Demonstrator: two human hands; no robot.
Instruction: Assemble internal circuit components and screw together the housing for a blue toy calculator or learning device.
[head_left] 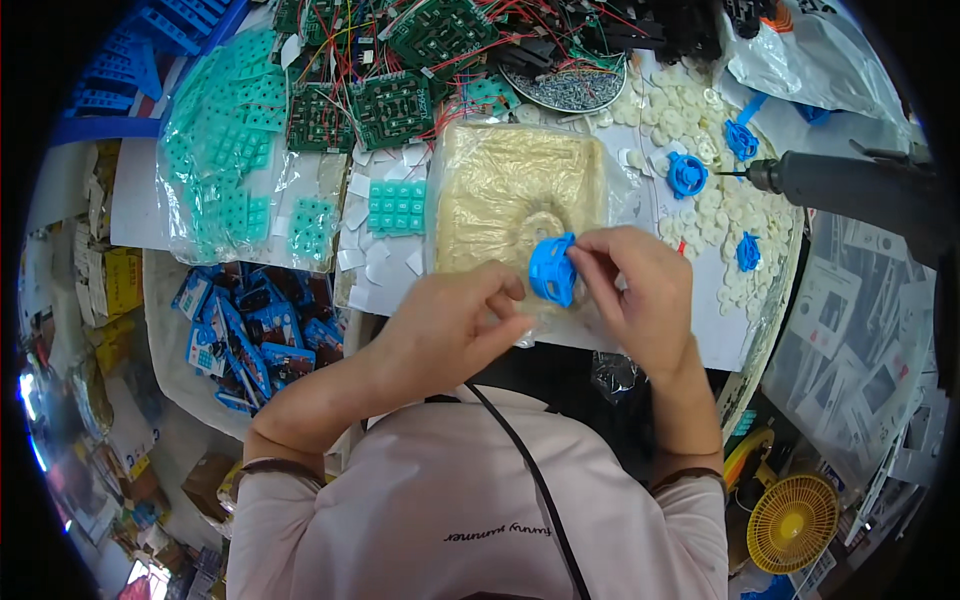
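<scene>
One head-worn fisheye view looks steeply down, close over the cluttered desk (660, 345), its rim bending straight edges.

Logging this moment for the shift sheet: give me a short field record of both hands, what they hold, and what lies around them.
left hand: left hand, fingers curled, touching the blue round plastic part
right hand: right hand, pinching the same part from its right side
under the hands: clear bag of cream-coloured pieces
right of the hands: more blue round parts on a heap of white round discs; grey electric screwdriver
far side: green circuit boards with red wires; teal rubber keypads
</scene>
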